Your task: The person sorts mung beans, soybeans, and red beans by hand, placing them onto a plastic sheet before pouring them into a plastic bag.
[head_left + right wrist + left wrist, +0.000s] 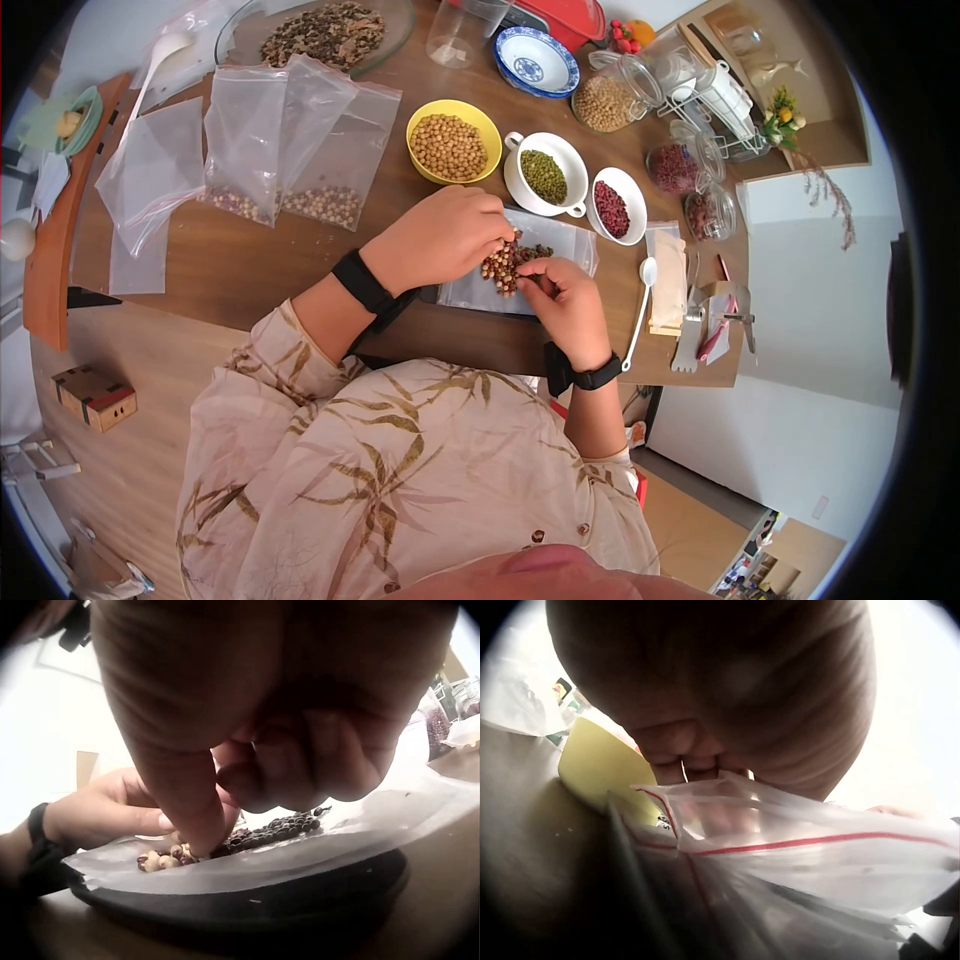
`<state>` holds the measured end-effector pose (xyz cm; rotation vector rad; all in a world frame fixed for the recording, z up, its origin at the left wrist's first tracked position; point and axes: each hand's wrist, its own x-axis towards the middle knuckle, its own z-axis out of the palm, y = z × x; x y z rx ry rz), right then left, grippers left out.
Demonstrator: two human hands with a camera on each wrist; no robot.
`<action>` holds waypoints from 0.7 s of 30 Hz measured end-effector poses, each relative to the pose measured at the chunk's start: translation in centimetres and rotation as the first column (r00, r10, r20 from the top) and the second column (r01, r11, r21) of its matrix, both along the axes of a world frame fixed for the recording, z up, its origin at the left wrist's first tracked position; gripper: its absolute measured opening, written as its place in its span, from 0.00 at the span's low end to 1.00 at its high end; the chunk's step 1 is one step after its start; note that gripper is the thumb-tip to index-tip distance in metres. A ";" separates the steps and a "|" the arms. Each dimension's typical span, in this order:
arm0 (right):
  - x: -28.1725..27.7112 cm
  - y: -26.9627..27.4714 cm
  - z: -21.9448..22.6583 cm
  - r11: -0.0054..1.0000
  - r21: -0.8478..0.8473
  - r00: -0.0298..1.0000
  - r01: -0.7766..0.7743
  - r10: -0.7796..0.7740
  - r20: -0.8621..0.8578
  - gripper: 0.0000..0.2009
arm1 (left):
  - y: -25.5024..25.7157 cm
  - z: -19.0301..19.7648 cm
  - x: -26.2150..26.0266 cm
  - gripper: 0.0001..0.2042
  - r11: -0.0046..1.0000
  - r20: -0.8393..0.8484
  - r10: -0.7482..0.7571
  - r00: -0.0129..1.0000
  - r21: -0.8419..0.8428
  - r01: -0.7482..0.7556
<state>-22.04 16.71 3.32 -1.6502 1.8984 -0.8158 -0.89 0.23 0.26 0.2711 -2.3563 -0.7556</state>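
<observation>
A clear zip bag [470, 290] [817, 840] with a red seal line lies under both hands, with brown-and-white beans [497, 268] [159, 862] and a dark bean-like patch [274, 831] on it. My left hand [440, 235] [712, 682] bends over the bag from the left, fingertips at the beans' far edge; its fingers show partly through the plastic, and their grip is unclear. From the right, my right hand [568, 305] [255, 705] pinches at the beans with thumb and forefinger, its other fingers curled. What lies between its fingertips is mostly hidden.
Beyond the hands stand a yellow bowl of pale beans [450, 145], a white bowl of green beans [545, 175] and one of red beans [613, 206]. Filled zip bags [330, 160] lie left; a white spoon [640, 310] and jars [610, 100] are on the right.
</observation>
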 end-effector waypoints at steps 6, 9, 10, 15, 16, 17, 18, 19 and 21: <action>0.4 -0.3 0.1 1.000 -0.010 0.998 0.015 -0.016 -0.055 0.05 | -0.1 0.0 -0.1 0.07 1.000 0.012 -0.010 1.000 0.016 0.010; -0.2 -0.1 -0.5 0.996 0.033 0.995 0.079 -0.081 0.062 0.04 | 0.0 0.2 0.0 0.07 1.000 0.009 -0.008 1.000 0.010 0.007; -0.5 0.1 -0.8 0.993 0.018 0.977 0.120 -0.121 0.176 0.05 | 0.0 0.3 0.1 0.07 1.000 0.005 -0.006 1.000 0.006 0.006; -0.5 0.5 0.2 0.992 0.031 0.989 0.124 -0.126 0.081 0.06 | 0.1 0.4 0.0 0.08 1.000 0.023 -0.005 1.000 -0.003 0.005; -0.1 0.4 0.1 0.996 -0.001 0.995 0.091 -0.091 0.050 0.07 | 0.1 0.4 0.0 0.08 1.000 0.026 -0.003 1.000 -0.006 0.003; 0.2 0.3 0.1 0.998 -0.032 0.998 0.056 -0.055 0.019 0.07 | 0.1 0.3 0.0 0.08 1.000 0.027 -0.003 1.000 -0.006 0.003; 0.4 0.3 0.1 0.998 -0.031 0.998 0.055 -0.054 0.019 0.07 | 0.1 0.2 0.0 0.08 1.000 0.020 -0.004 1.000 -0.006 0.004; 0.6 0.2 0.2 0.998 -0.026 0.998 0.055 -0.055 -0.021 0.07 | 0.0 0.1 0.0 0.07 1.000 0.014 -0.005 1.000 -0.006 0.005; 0.8 0.0 0.3 0.998 -0.022 0.997 0.053 -0.054 -0.060 0.08 | 0.0 -0.1 0.0 0.07 1.000 0.010 -0.004 1.000 -0.001 0.004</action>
